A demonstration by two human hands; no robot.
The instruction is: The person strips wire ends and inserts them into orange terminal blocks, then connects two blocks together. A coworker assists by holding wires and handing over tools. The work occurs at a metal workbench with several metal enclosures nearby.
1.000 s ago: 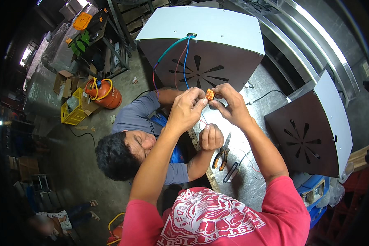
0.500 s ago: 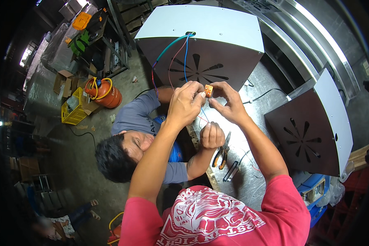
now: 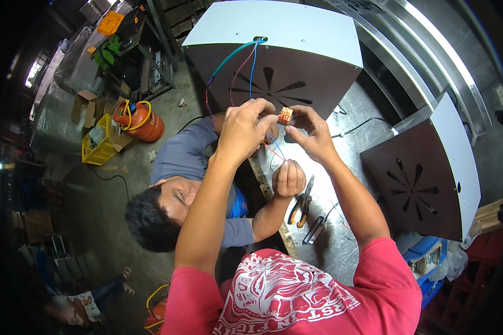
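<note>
Both my hands are raised before the large white-and-brown metal housing [image 3: 318, 78]. Between their fingertips sits a small orange block with a pale, slotted face [image 3: 285, 115], which looks like a wire connector. My left hand [image 3: 245, 129] is closed, thumb and fingers at the block's left side. On its right side, my right hand [image 3: 313, 134] pinches it. A blue wire [image 3: 254, 70] and a dark red wire [image 3: 235, 78] run down from the housing's top hole behind my left hand. Below, a co-worker's hand [image 3: 289, 178] pinches thin red and blue wire ends.
Pliers with orange-black handles [image 3: 302, 207] and a utility knife [image 3: 316, 230] lie on the metal table [image 3: 332, 245]. A second housing [image 3: 419, 178] stands at right. The co-worker [image 3: 184, 167] crouches at left; an orange gas cylinder [image 3: 145, 124] and yellow crate [image 3: 99, 148] are beyond.
The orange block has tilted slightly and both hands have shifted a little; my left hand has moved slightly left and up. The co-worker's head has moved a little down and left.
</note>
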